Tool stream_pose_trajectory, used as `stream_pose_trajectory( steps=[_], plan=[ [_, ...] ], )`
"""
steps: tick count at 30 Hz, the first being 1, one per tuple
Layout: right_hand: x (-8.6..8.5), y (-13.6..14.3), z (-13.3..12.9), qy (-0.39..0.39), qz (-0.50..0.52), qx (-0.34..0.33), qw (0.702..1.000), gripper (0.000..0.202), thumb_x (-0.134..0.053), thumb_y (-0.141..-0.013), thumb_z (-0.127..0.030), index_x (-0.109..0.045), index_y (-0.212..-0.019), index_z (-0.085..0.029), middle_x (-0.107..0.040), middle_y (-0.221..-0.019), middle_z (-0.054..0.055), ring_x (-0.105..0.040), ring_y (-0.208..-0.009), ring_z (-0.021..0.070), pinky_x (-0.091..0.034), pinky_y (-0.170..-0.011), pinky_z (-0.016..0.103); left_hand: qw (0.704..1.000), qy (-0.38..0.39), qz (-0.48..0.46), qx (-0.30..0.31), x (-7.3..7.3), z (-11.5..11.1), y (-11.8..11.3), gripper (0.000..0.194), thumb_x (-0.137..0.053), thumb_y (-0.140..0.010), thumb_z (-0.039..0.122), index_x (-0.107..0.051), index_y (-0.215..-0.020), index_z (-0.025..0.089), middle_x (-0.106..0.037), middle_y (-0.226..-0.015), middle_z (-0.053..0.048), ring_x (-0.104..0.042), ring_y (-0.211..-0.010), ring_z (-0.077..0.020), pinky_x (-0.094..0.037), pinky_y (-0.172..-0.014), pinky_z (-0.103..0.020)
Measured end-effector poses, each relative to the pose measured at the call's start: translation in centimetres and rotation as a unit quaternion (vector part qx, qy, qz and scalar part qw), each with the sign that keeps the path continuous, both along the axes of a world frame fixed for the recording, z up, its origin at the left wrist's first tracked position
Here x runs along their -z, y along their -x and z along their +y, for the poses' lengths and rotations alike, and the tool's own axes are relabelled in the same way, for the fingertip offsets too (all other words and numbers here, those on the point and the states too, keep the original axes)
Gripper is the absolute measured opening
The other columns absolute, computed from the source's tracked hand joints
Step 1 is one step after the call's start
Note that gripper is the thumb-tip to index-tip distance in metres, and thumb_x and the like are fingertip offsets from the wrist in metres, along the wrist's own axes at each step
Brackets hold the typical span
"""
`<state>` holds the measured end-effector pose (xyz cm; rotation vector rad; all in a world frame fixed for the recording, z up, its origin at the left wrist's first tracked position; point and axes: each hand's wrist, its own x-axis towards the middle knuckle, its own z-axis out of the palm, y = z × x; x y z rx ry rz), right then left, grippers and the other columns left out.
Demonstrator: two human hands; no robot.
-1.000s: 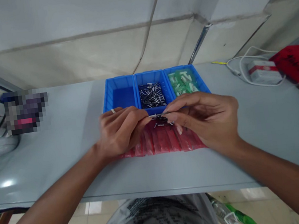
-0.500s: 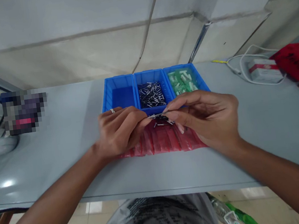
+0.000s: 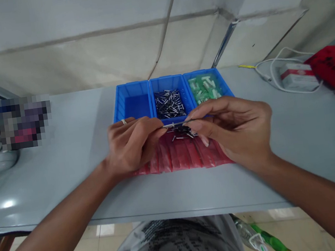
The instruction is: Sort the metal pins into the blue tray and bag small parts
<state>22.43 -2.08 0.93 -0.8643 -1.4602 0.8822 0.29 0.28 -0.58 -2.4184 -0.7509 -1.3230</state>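
Observation:
My left hand (image 3: pixel 137 144), with a ring on one finger, is closed in a pinch at the left end of a thin metal rivet (image 3: pixel 172 124) with a small flange. At its right end, the thumb and forefinger of my right hand (image 3: pixel 232 127) pinch the dark, thinner part. Whether this is one piece or two touching end to end, I cannot tell. Beneath the fingers, several loose rivets (image 3: pixel 184 136) lie on a row of red plastic bags (image 3: pixel 179 157). Just behind, a blue bin (image 3: pixel 171 120) holds a heap of similar rivets.
Left of the rivet bin stands an empty blue bin (image 3: pixel 133 85); on the right, another holds green bags of white parts (image 3: pixel 207 85). A white box with a cable (image 3: pixel 298 77) and a red bag (image 3: pixel 334 66) occupy the right side. A wall rises behind the grey table (image 3: pixel 75 154).
Both hands have risen slightly and the right has shifted a little right, so more of the rivet shows between the fingertips. The view has tilted a little.

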Motion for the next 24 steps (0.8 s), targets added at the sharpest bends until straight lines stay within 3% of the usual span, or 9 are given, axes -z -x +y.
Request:
stream_pose_trajectory(
  steps=[8, 15, 19, 24],
  plan=[
    [-0.09, -0.08, -0.17, -0.003, -0.009, -0.014, 1.000, 0.021, -0.081, -0.082, -0.012, -0.079, -0.091, -0.031, -0.078, -0.089, -0.002, -0.069, -0.063, 0.0139, -0.066, -0.060, 0.031, 1.000, 0.018, 0.009, 0.013, 0.06, 0.03, 0.07, 0.021, -0.052, -0.103, 0.027, -0.060, -0.088, 0.015, -0.066, -0.068, 0.001, -0.058, -0.054, -0.0086, -0.040, -0.053, -0.025],
    [0.21, -0.09, -0.11, -0.006, -0.004, -0.014, 1.000, 0.017, -0.080, -0.083, -0.014, -0.079, -0.091, -0.029, -0.079, -0.090, -0.001, -0.073, -0.071, 0.0165, -0.068, -0.062, 0.032, 1.000, 0.002, 0.015, 0.016, 0.20, 0.12, 0.02, 0.011, -0.068, -0.094, 0.023, -0.060, -0.096, 0.017, -0.069, -0.071, 0.003, -0.058, -0.054, -0.0080, -0.044, -0.053, -0.023],
    [0.27, -0.09, -0.15, -0.008, -0.008, -0.025, 1.000, 0.017, -0.080, -0.084, -0.014, -0.079, -0.092, -0.029, -0.078, -0.091, 0.000, -0.074, -0.075, 0.0159, -0.068, -0.066, 0.031, 0.999, -0.010, 0.029, 0.021, 0.00, 0.08, -0.02, 0.006, -0.064, -0.096, 0.020, -0.061, -0.094, 0.015, -0.068, -0.071, 0.002, -0.059, -0.055, -0.0088, -0.044, -0.054, -0.024],
    [0.26, -0.08, -0.23, -0.009, -0.008, -0.036, 0.999, 0.018, -0.080, -0.083, -0.014, -0.079, -0.093, -0.029, -0.078, -0.090, -0.001, -0.074, -0.079, 0.0159, -0.067, -0.067, 0.030, 0.999, 0.011, 0.039, 0.031, -0.38, 0.03, -0.13, 0.018, -0.059, -0.099, 0.022, -0.059, -0.082, 0.017, -0.067, -0.068, 0.002, -0.058, -0.055, -0.0088, -0.042, -0.054, -0.025]
  ],
)
